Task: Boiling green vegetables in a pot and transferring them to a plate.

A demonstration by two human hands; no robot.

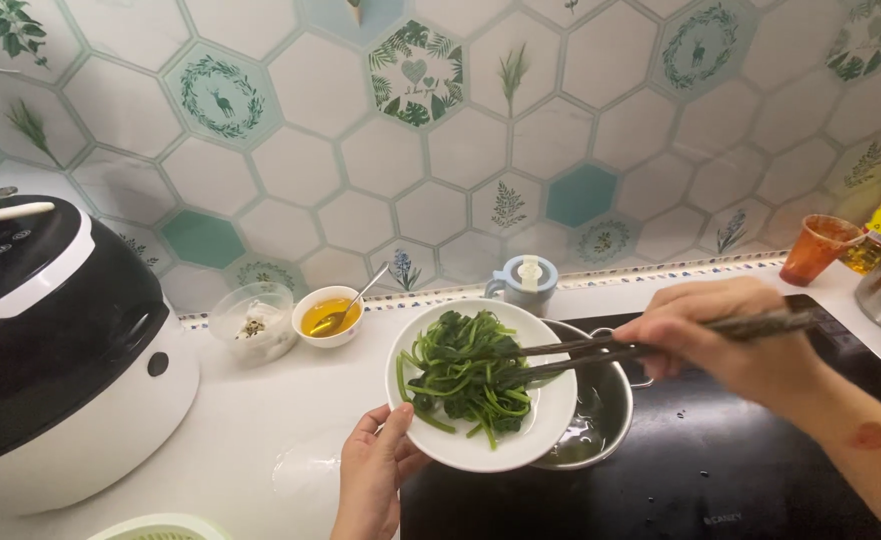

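Nearest me, my left hand (pixel 375 478) grips the white plate (pixel 550 415) of cooked greens (pixel 465 375) by its rim, tilted over the steel pot (pixel 605 405), while my right hand (pixel 730 340), closed around dark chopsticks (pixel 600 352), should press gently so nothing slides off.

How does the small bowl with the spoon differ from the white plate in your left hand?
The small bowl rests on the counter; the white plate is held tilted by the left hand over the pot. The small bowl holds yellow liquid and a spoon; the white plate holds cooked greens, touched by chopsticks in the right hand. The small bowl is smaller. Both are white.
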